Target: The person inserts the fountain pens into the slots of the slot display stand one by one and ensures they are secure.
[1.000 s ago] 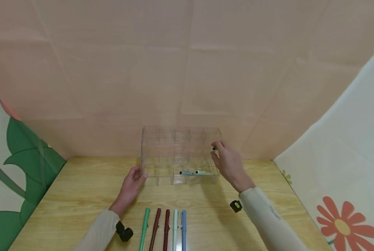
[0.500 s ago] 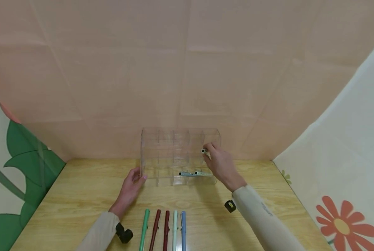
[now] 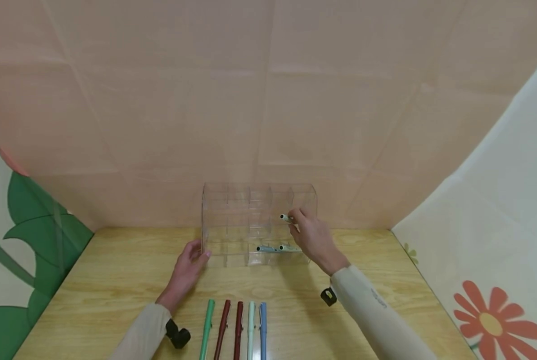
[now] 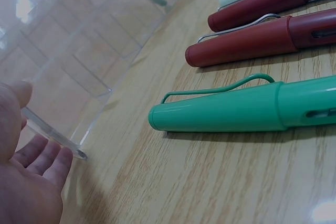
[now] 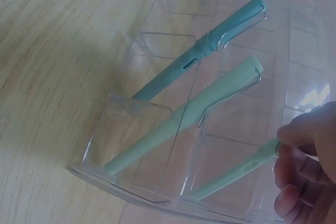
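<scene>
A clear, many-compartment pen rack (image 3: 202,215) stands at the back of the table. My left hand (image 3: 188,267) holds its left side edge, with the thumb and fingers either side of the panel. My right hand (image 3: 315,240) pinches a light green pen (image 5: 236,174) near its upper part. That pen slants, with its lower end inside a compartment at the rack's right side; fingers hide part of it. In the front row lean a teal pen (image 5: 178,72) and another light green pen (image 5: 173,124), each with a wire clip.
Before the rack, side by side on the wooden table (image 3: 115,280), lie a green pen (image 4: 226,108), two dark red pens (image 4: 241,43), a mint pen (image 3: 251,325) and a blue pen (image 3: 263,330). A pinkish backdrop (image 3: 268,100) hangs directly behind the rack.
My right hand has moved left and slightly down with the light green pen, from the rack's right edge to over a right-hand compartment. The left hand keeps its hold on the rack.
</scene>
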{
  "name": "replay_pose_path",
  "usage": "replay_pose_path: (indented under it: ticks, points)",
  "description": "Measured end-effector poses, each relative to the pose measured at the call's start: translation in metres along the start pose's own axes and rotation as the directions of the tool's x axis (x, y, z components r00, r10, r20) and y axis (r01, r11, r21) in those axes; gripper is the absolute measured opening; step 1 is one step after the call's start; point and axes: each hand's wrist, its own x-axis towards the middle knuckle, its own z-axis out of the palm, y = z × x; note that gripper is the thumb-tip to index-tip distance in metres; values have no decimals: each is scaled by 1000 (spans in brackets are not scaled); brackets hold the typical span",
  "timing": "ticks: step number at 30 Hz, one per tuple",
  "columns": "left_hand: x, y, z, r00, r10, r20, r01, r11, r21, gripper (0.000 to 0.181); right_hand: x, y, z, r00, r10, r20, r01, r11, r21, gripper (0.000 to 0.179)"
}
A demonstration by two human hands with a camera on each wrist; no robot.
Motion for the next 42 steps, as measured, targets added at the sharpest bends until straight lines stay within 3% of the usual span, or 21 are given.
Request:
replay_pose_path:
  ticks: [12,21,28,42]
  points:
    - [1,-1,2,1000,-8,-15,8,1000,6,56,7,-3,0,996,32,78,-34,999,30,18]
    - [1,0,1,1000,-7,-18,7,1000,10,56,10,-2,-1,998,-29,59,27,999,29,19]
    - [3,1,1,1000,-16,-21,17,1000,12,57,14,-2,-5,987,9,159,-24,996,90,24]
    - [4,2,3,1000,2,-18,-2,1000,16,58,16,4,-13,973,41,229,-83,980,179,31]
